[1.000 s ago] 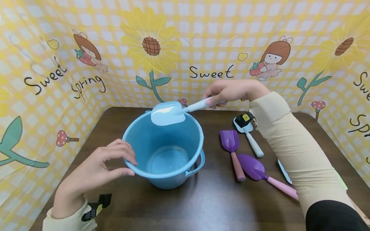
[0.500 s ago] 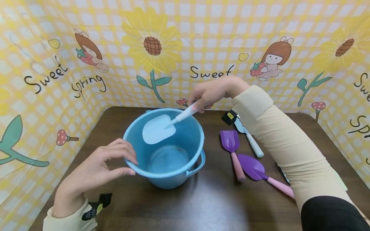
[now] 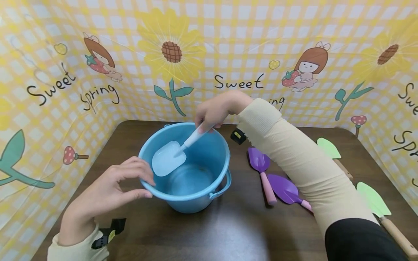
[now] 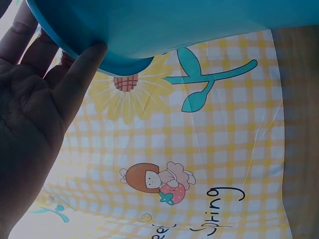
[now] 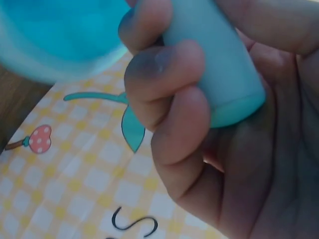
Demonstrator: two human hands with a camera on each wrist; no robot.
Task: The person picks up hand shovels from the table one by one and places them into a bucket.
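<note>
A blue bucket (image 3: 183, 198) stands upright on the dark wooden table. My left hand (image 3: 111, 188) grips its rim at the left, thumb outside and fingers over the edge; the left wrist view has the rim (image 4: 127, 69) between thumb and fingers. My right hand (image 3: 215, 110) holds a light blue toy shovel (image 3: 168, 157) by its pale handle. The shovel's blade tilts down inside the bucket, above its floor and close to the left wall. In the right wrist view curled fingers (image 5: 169, 74) wrap the handle's end (image 5: 219, 64).
Right of the bucket lie two purple shovels (image 3: 258, 159) (image 3: 283, 188) with pink handles. Farther right are two green trowels (image 3: 328, 148) (image 3: 372, 197) with wooden handles, partly behind the right sleeve (image 3: 300, 159). A yellow checked cloth (image 3: 241, 43) surrounds the table.
My right hand has moved left and down, bringing the shovel's blade from above the bucket's back rim into the bucket. The left hand keeps its grip on the rim.
</note>
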